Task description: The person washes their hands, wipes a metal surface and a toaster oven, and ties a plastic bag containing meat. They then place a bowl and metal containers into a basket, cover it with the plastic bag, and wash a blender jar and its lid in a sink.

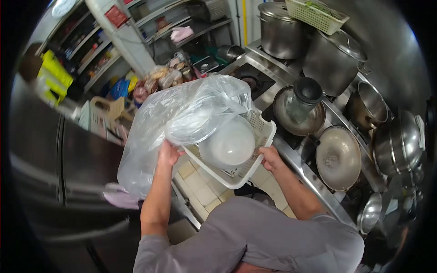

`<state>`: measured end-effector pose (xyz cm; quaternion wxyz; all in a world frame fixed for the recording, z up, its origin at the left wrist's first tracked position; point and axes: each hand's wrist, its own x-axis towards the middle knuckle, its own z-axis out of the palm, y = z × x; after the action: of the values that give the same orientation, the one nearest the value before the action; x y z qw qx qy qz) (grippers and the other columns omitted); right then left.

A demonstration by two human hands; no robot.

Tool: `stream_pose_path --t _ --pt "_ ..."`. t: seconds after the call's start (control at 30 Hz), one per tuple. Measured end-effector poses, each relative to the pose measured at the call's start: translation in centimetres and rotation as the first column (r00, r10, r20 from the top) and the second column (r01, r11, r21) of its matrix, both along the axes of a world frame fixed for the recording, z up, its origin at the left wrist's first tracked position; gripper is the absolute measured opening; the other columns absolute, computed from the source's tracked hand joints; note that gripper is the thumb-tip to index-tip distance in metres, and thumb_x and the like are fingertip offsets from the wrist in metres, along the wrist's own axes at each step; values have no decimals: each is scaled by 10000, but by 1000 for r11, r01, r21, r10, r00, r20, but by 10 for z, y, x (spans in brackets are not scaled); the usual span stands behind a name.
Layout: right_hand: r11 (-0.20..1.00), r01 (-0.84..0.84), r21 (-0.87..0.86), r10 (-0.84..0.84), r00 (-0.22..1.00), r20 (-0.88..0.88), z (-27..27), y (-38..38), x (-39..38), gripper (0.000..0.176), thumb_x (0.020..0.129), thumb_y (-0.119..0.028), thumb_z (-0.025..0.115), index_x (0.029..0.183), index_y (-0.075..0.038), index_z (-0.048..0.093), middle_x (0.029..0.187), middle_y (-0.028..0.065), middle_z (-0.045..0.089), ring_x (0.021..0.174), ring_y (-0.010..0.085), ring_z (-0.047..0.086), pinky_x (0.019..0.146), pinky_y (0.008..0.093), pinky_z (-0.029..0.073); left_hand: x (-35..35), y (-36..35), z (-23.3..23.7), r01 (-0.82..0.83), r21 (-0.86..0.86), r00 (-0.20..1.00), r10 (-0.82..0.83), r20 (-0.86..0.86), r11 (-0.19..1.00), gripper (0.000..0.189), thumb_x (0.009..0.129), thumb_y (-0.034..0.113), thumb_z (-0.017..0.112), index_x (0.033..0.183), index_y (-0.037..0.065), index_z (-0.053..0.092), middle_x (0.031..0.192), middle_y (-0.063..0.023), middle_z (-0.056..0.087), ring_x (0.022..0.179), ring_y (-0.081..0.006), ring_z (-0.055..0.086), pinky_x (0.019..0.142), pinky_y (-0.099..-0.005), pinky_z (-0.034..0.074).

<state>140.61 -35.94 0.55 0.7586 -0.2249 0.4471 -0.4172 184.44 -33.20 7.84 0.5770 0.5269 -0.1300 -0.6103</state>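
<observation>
I carry a white perforated plastic basket (262,132) in front of my body, tilted in view. My right hand (271,158) is closed around the basket's right rim. On the opposite side my left hand (169,154) is closed at the rim, partly under a large clear plastic bag (148,132). The bag drapes over the basket's left and far sides and hangs down outside it. Inside the basket sits a rounded, translucent white container (230,143), seemingly a bowl turned upside down. Whatever lies beneath it is hidden.
A steel stove counter runs along my right, with woks (338,159), a glass jar (302,102) with a black top, and large stockpots (282,34). Another basket (314,16) rests on the pots. Steel refrigerator doors (86,150) stand left; shelves and a stool (111,108) are ahead.
</observation>
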Motion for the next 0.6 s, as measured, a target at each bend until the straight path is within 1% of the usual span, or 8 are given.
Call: stream_pose_path --t 0.03,0.2,0.23,0.33,0.47,0.53,0.57,0.6 --pt "998 60 -8 -59 998 9 -3 -23 13 475 756 44 574 1231 32 588 1047 122 651 887 268 668 734 417 591 10 -48 4 67 4 998 -67 6 998 678 1057 519 379 1603 143 234 1676 -98 184 1537 -396 140 1086 -750 294" --pt "929 369 -19 -368 929 30 -20 -124 77 492 766 26 572 1258 9 564 1069 120 646 895 270 650 751 445 573 47 -264 3 279 -77 960 -280 0 957 628 1053 460 354 1579 123 293 1667 -112 219 1536 -386 160 1097 -773 231" --pt "945 326 25 -326 944 53 -29 -143 82 499 768 23 581 1266 -4 563 1084 116 639 914 269 642 732 445 558 54 -297 -4 319 -95 947 -321 -12 943 621 1048 450 354 1572 118 313 1664 -116 228 1536 -383 164 1097 -776 221" --pt "883 458 103 -461 888 6 -35 -187 110 429 793 33 562 1219 -11 587 1052 82 645 921 249 644 797 417 568 52 -406 0 431 46 902 -428 -49 901 620 1023 445 361 1550 119 366 1666 -115 235 1534 -384 173 1098 -779 200" --pt "776 628 64 -631 771 84 -27 -232 156 507 806 -18 585 1308 -53 525 1148 88 608 995 253 617 768 449 558 9 -516 23 532 194 820 -559 127 824 661 1005 491 366 1543 108 378 1676 -132 205 1545 -417 110 1129 -761 127" --pt "730 673 119 -683 722 108 -49 -245 178 529 817 -25 583 1339 -67 504 1179 87 597 1027 248 609 794 446 559 -7 -569 18 606 196 769 -630 103 771 680 1003 519 374 1542 105 377 1677 -143 192 1549 -426 73 1134 -759 98" --pt "740 653 160 -671 732 116 -63 -252 185 573 840 -7 564 1398 -68 452 1253 96 569 1114 251 592 842 460 562 -13 -592 11 637 208 745 -662 85 743 690 1002 533 378 1541 103 377 1678 -149 186 1551 -431 54 1136 -758 83" --pt "708 687 163 -706 690 159 -65 -258 193 585 853 -5 562 1419 -71 429 1278 101 557 1142 259 586 867 469 562 -20 -619 -3 683 212 699 -710 86 699 689 1002 537 387 1539 106 380 1667 -152 212 1540 -437 95 1133 -758 112"
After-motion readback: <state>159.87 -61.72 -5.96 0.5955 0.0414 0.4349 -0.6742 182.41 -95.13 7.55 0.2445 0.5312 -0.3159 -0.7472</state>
